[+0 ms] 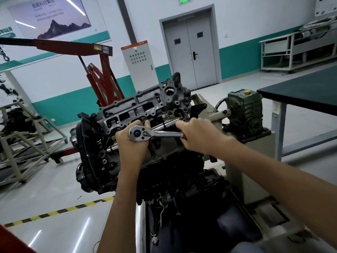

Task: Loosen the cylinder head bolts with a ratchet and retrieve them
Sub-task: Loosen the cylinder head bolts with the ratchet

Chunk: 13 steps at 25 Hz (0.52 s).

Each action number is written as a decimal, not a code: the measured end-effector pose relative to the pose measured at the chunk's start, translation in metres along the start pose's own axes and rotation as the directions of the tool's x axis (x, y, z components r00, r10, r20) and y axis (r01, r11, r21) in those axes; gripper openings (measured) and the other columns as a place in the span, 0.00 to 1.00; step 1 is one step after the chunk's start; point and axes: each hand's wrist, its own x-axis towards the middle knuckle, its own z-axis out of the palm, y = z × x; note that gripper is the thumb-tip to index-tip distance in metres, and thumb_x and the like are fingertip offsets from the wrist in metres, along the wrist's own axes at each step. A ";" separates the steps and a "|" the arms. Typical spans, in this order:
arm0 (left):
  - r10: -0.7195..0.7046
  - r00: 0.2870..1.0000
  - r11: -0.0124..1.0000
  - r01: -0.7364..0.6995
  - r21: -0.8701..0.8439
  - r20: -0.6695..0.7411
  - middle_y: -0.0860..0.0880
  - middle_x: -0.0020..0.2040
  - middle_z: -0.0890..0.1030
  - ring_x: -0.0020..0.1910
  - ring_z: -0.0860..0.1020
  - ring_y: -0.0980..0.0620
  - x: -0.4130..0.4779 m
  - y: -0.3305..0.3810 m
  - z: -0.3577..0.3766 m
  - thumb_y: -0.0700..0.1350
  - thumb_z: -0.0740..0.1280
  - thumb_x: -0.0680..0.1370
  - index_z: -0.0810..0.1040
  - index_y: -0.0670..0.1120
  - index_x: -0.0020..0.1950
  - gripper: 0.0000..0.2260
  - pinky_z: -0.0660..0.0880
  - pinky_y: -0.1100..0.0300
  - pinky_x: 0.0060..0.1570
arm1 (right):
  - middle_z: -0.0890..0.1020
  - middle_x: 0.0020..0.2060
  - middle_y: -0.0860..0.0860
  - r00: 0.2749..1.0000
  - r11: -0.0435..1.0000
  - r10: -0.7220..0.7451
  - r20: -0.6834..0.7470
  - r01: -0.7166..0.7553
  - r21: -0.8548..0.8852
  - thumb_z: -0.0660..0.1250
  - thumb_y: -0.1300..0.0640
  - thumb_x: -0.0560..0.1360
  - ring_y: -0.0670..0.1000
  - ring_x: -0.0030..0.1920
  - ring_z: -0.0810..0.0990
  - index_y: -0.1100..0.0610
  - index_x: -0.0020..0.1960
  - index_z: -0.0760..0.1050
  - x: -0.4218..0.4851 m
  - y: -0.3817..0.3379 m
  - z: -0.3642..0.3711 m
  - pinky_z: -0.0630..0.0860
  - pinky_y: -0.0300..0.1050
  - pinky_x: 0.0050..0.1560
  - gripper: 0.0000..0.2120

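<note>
Grey cast engine (145,139) sits tilted on its stand (255,161), cylinder head (138,108) facing up toward the person, likely so the bolt wells are reachable from above. Red shop crane (98,70) stands behind, well apart, not involved.

Both forearms reach in from below, converging over the near side of the head.

Left hand (131,141) cups under and around the ratchet (155,133) head, fingers (141,123) wrapped up behind it, clamped on the drive end. Looks like it's steadying the socket axis so the tool doesn't cam off the bolt. Wrist straight, elbow low.

Right hand (197,134) is closed on the red-gripped handle end, fingers curled tight around it, wrist cocked inward. That's the lever end, placed for max torque.

Ratchet lies roughly horizontal across the head, chrome, drive face toward the camera. A chrome extension bar (167,124) lies on the head just behind it.

Bolt itself is hidden under the ratchet head and left palm; can't tell whether the socket is seated. No loose bolts visible, so judging this as the loosening step, retrieval not yet done.
</note>
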 end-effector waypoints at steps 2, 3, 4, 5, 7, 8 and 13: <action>-0.017 1.000 1.000 0.017 0.003 0.008 0.55 0.24 0.62 0.26 0.60 0.59 0.000 0.000 -0.004 0.43 0.68 0.76 0.61 0.45 0.28 0.20 0.59 0.66 0.28 | 0.72 0.30 0.52 0.999 0.998 -0.019 -0.043 0.016 -0.062 0.62 0.60 0.71 0.57 0.36 0.78 0.54 0.41 0.62 0.003 -0.003 -0.003 0.68 0.45 0.35 0.08; -0.026 1.000 1.000 0.026 -0.002 -0.012 0.56 0.24 0.64 0.26 0.60 0.59 -0.002 0.000 -0.005 0.43 0.68 0.76 0.62 0.47 0.29 0.19 0.59 0.66 0.28 | 0.70 0.30 0.51 0.999 1.000 0.002 -0.046 -0.003 -0.026 0.62 0.60 0.72 0.57 0.37 0.78 0.54 0.41 0.62 -0.003 -0.008 0.002 0.67 0.44 0.34 0.08; -0.023 0.999 1.000 0.023 0.005 -0.045 0.56 0.25 0.66 0.26 0.62 0.60 -0.005 0.001 -0.004 0.43 0.68 0.76 0.63 0.49 0.31 0.18 0.60 0.67 0.28 | 0.69 0.30 0.50 0.998 0.998 0.044 -0.042 -0.042 0.056 0.62 0.59 0.72 0.57 0.37 0.78 0.54 0.41 0.62 -0.012 -0.017 0.011 0.68 0.44 0.34 0.07; -0.009 0.997 1.000 0.011 0.015 -0.079 0.57 0.27 0.67 0.26 0.64 0.60 -0.009 0.002 -0.001 0.43 0.69 0.76 0.64 0.50 0.33 0.17 0.62 0.68 0.29 | 0.68 0.31 0.50 0.994 0.981 0.105 -0.030 -0.099 0.166 0.61 0.59 0.72 0.58 0.38 0.78 0.54 0.42 0.64 -0.022 -0.028 0.021 0.71 0.45 0.35 0.06; -0.003 0.993 1.000 0.002 -0.009 -0.122 0.57 0.30 0.69 0.30 0.67 0.60 -0.015 0.008 0.007 0.43 0.70 0.76 0.66 0.52 0.37 0.15 0.65 0.67 0.31 | 0.67 0.31 0.49 0.969 0.883 0.239 0.062 -0.243 0.402 0.61 0.58 0.72 0.58 0.37 0.76 0.54 0.40 0.65 -0.040 -0.057 0.042 0.75 0.47 0.39 0.04; -0.009 0.992 1.000 0.006 -0.027 -0.129 0.56 0.31 0.68 0.30 0.66 0.59 -0.016 0.011 0.010 0.44 0.70 0.76 0.66 0.53 0.38 0.14 0.66 0.67 0.32 | 0.66 0.30 0.48 0.954 0.814 0.279 0.107 -0.295 0.501 0.61 0.59 0.72 0.55 0.33 0.74 0.54 0.38 0.65 -0.045 -0.069 0.050 0.74 0.46 0.38 0.06; -0.110 0.984 0.989 0.094 -0.117 -0.142 0.49 0.26 0.64 0.27 0.63 0.55 -0.006 0.009 0.005 0.48 0.69 0.78 0.64 0.48 0.31 0.20 0.62 0.61 0.28 | 0.68 0.31 0.50 0.979 0.881 0.175 0.103 -0.202 0.428 0.61 0.58 0.71 0.59 0.39 0.76 0.52 0.38 0.62 -0.039 -0.063 0.044 0.72 0.45 0.40 0.08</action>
